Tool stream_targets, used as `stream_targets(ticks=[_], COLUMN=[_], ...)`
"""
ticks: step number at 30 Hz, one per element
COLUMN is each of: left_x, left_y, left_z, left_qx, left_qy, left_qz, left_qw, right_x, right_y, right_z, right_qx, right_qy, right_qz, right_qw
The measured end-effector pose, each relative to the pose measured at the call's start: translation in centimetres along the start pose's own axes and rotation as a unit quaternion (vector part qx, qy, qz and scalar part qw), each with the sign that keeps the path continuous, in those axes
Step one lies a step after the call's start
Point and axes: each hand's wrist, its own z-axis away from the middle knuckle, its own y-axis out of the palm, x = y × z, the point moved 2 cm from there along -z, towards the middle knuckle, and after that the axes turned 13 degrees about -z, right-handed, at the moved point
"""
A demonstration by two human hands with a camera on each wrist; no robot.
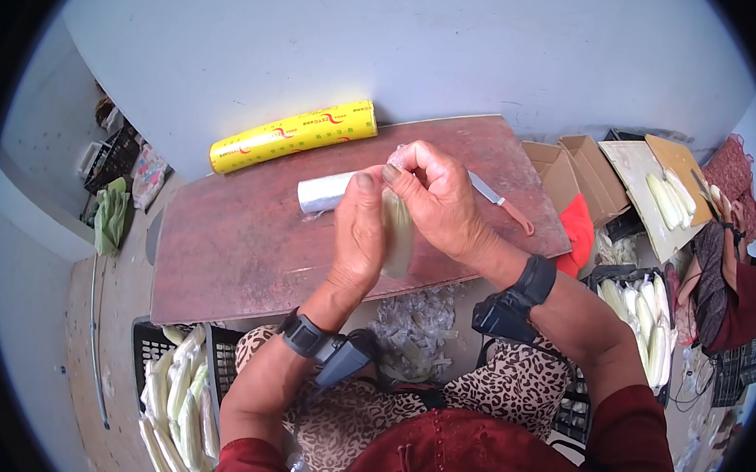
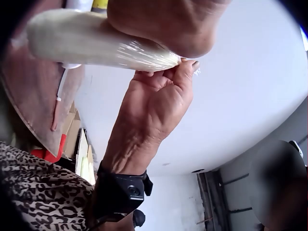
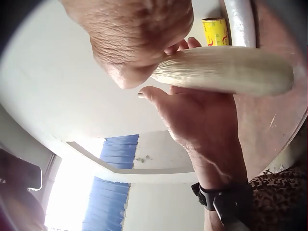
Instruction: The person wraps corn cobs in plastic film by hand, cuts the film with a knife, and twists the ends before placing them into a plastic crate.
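Note:
A long, pale green vegetable (image 1: 400,244) wrapped in clear film is held upright above the table. My left hand (image 1: 360,235) holds it against the palm; in the right wrist view the fingertips show past its far side, with the thumb stretched out. My right hand (image 1: 440,196) pinches the gathered film at the top end. Wrinkles run together toward that end of the vegetable (image 2: 91,41) in the left wrist view, while its other end is smooth and rounded. Behind my hands a roll of clear film (image 1: 322,192) lies on the red-brown table (image 1: 232,245).
A yellow printed tube (image 1: 293,134) lies along the table's back edge. At the right lies a knife (image 1: 499,203) with a reddish handle. Crates of pale wrapped vegetables (image 1: 183,397) stand at both sides. Past the right edge are cardboard boxes (image 1: 591,174); crumpled plastic (image 1: 416,328) lies below the front edge.

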Motion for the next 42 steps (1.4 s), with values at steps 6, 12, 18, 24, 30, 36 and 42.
stream_targets(ticks=[6, 12, 18, 24, 30, 36, 42], left_x=[0.2, 0.5, 1.2, 2.8, 2.3, 3.3, 3.9], left_y=[1.1, 1.0, 2.1, 1.8, 0.3, -0.6, 0.0], left_z=[1.3, 0.5, 0.7, 0.3, -0.3, -1.1, -1.0], left_qx=[-0.01, 0.025, 0.065, 0.068, 0.001, -0.056, -0.001], left_qy=[0.031, 0.047, -0.029, -0.121, -0.177, -0.217, -0.224], left_qz=[-0.065, 0.005, 0.074, 0.155, 0.183, 0.162, 0.191], left_qw=[0.997, 0.999, 0.995, 0.978, 0.967, 0.961, 0.956], right_x=[-1.0, -0.5, -1.0, -2.5, -1.5, -1.2, -0.8], right_y=[0.3, 0.2, 0.5, 0.9, 2.5, 3.0, 2.6], right_z=[0.1, 0.1, 0.0, 0.6, 1.7, 3.0, 3.2], right_qx=[-0.027, -0.013, -0.046, -0.006, -0.016, -0.001, 0.016], right_qy=[0.023, 0.02, -0.002, 0.087, 0.155, 0.177, 0.164], right_qz=[-0.014, 0.012, -0.015, -0.128, -0.352, -0.308, -0.246], right_qw=[0.999, 1.0, 0.999, 0.988, 0.923, 0.935, 0.955])
